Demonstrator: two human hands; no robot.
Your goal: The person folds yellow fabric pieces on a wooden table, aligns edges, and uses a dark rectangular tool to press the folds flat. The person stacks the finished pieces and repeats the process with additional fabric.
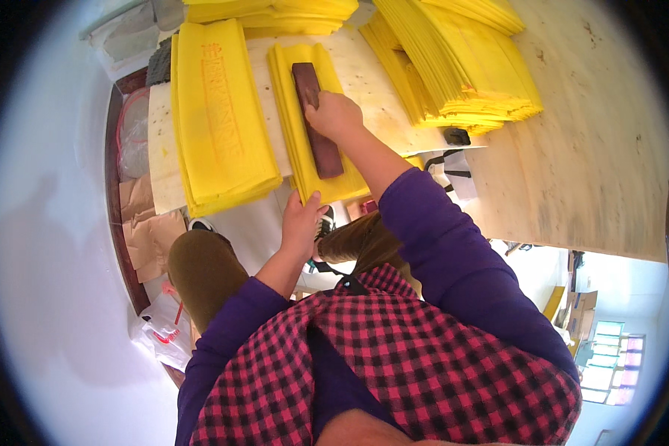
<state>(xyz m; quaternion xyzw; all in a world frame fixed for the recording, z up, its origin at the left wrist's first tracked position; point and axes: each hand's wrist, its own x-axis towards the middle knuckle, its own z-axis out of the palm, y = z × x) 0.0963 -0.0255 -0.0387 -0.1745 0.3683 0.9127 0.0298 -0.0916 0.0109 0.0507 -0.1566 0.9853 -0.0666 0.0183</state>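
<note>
A long, dark reddish-brown wooden block (321, 149) lies lengthwise on a narrow stack of yellow paper (284, 78) in the middle of the table. My right hand (337, 117) is closed around the block near its middle, gripping it from the right side. At the near end of that same stack, my left hand (299, 221) pinches the paper's edge between thumb and fingers. To the left rests another yellow stack (223, 111), its top sheet bearing red printed marks. How many sheets my left fingers hold cannot be made out.
Thick piles of folded yellow paper (461, 67) stand at the right back, and more yellow paper (275, 13) lies at the far edge. The wooden table (565, 134) extends right. Brown paper (145, 238) and a white plastic bag (167, 327) sit low at left.
</note>
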